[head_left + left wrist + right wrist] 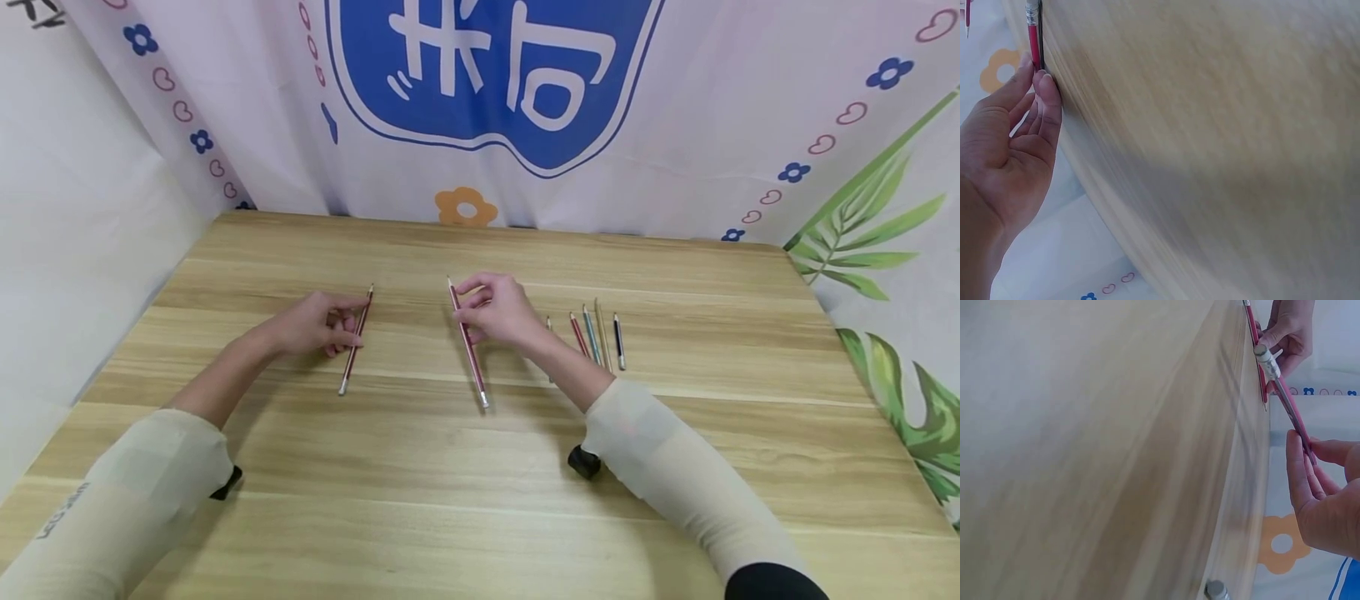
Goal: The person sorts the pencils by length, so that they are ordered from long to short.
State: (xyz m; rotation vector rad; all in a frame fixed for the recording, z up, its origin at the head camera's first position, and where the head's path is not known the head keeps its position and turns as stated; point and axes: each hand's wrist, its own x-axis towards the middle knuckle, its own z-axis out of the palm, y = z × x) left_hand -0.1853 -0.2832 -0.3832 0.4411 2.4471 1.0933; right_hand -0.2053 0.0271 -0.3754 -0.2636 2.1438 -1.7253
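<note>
My left hand (318, 323) pinches a dark red pencil (349, 367) between thumb and fingers, on the left side of the table. The pencil lies low along the tabletop, its point away from me and its silver-and-white end near. To its right, my right hand (501, 312) grips another dark red pencil (472, 360) by its upper part. In the right wrist view this pencil (1288, 403) slants, with its white-tipped end raised off the wood and a gap beneath it. The left wrist view shows thumb and fingertips of the left hand (1019, 137) meeting at the first pencil (1033, 40).
Right of my right wrist lie several pencils side by side, among them a red one (578, 333), a teal one (591, 332), a tan one (603, 333) and a dark blue one (618, 342). My forearm partly covers them. A printed curtain (645, 192) hangs behind the wooden table (420, 500).
</note>
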